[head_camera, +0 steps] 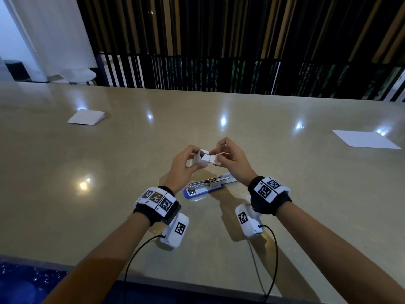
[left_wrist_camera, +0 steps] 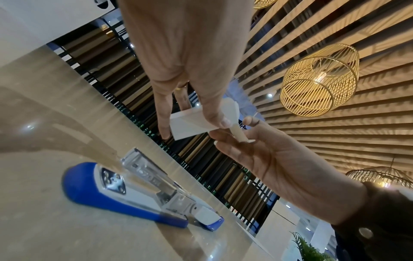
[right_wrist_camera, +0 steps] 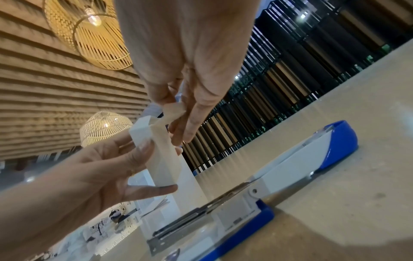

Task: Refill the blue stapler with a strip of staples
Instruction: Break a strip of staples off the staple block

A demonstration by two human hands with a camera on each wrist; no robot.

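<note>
At the centre of the head view, the left hand (head_camera: 186, 165) grips a small white staple box (head_camera: 200, 160) while the right hand (head_camera: 228, 156) pinches its opened end flap (head_camera: 215, 157), so the step in hand looks like opening the box to reach a strip. The blue stapler (head_camera: 208, 186) lies flung open on the beige table (head_camera: 285, 205) just below the hands, its metal channel exposed and ready. Next, I judge, the right fingers must draw one strip out without snapping it; no staples show, since the box's inside is dark and hidden in every view.
</note>
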